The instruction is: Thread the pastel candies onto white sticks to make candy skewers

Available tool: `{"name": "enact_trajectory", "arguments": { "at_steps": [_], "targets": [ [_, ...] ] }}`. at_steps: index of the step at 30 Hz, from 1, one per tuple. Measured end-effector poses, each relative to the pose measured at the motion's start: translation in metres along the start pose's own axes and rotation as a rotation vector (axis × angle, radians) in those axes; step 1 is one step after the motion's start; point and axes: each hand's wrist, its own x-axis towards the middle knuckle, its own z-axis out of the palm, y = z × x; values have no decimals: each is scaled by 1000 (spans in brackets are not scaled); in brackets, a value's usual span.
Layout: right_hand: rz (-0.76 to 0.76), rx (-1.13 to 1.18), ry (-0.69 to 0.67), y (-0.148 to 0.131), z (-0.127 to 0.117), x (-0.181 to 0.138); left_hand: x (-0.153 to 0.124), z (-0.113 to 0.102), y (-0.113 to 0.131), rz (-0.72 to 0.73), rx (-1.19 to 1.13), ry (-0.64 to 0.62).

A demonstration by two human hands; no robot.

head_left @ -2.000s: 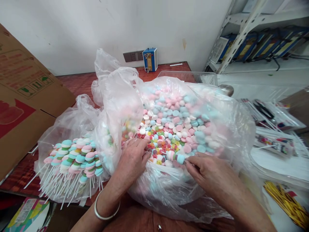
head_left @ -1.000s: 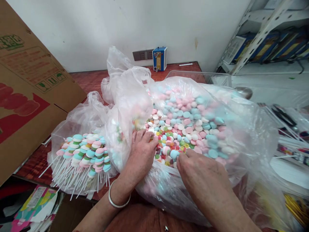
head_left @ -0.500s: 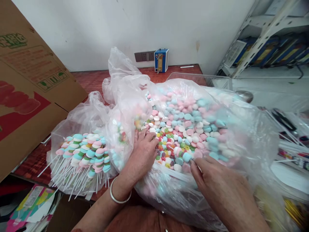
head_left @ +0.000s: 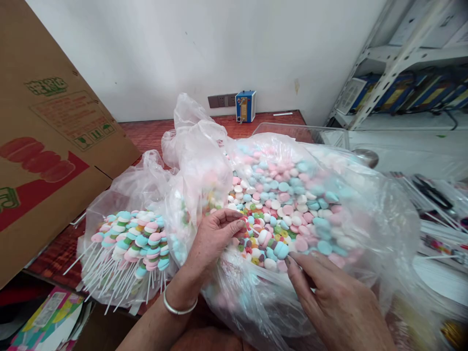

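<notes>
My right hand (head_left: 329, 287) pinches the near end of a marshmallow skewer (head_left: 272, 243), a short white stick threaded with pink, white and blue marshmallows and a gummy ring. The skewer points up and left over the loose candy. My left hand (head_left: 217, 233) is just left of its tip, thumb and fingers pinched together; what they hold, if anything, I cannot make out. Under both hands lies a large clear plastic bag (head_left: 252, 312) of loose marshmallows (head_left: 283, 197) in pink, white and blue. Small coloured gummy rings (head_left: 258, 214) are heaped at its near side.
Finished marshmallow skewers (head_left: 135, 239) lie in another plastic bag (head_left: 126, 180) on the left, sticks toward me. A cardboard box (head_left: 62, 146) leans behind them. A blue device (head_left: 245, 106) stands by the wall socket, and metal shelving (head_left: 380, 83) rises at right.
My left hand has lifted off the gummy rings, its spread fingers closing to a pinch near the skewer tip. My right hand keeps hold of the skewer. The view has tilted up slightly.
</notes>
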Motion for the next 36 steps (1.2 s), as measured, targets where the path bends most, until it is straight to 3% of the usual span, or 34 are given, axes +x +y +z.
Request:
{"name": "enact_trajectory", "arguments": {
  "at_steps": [5,8,12,14,19,21,25,29,33,36],
  "targets": [
    [5,-2,-13,-1,2,-2,0,1,-3,-93,-24,17],
    [-18,-22,-24,1,4,-5,-1,0,-4,-46,9,6],
    [-75,-109,-206,5,6,-11,0,-9,-3,59,170,56],
    [-56,-179,-229,5,5,-11,-2,-14,-1,114,210,58],
    [-97,-154,-162,-1,0,-3,-13,-13,2,402,520,-267],
    [-108,-147,-181,-1,-2,-1,-16,-12,0,460,697,-315],
    [-70,-249,-181,1,-1,4,-16,-14,-5,438,800,-190],
    [-40,-320,-149,-9,8,18,-11,-19,-8,292,574,-46],
    [21,-336,-295,-28,10,34,-9,-20,-11,177,367,-3],
    [43,-343,-392,-43,5,45,-8,-20,-12,156,344,14]
  ]
}}
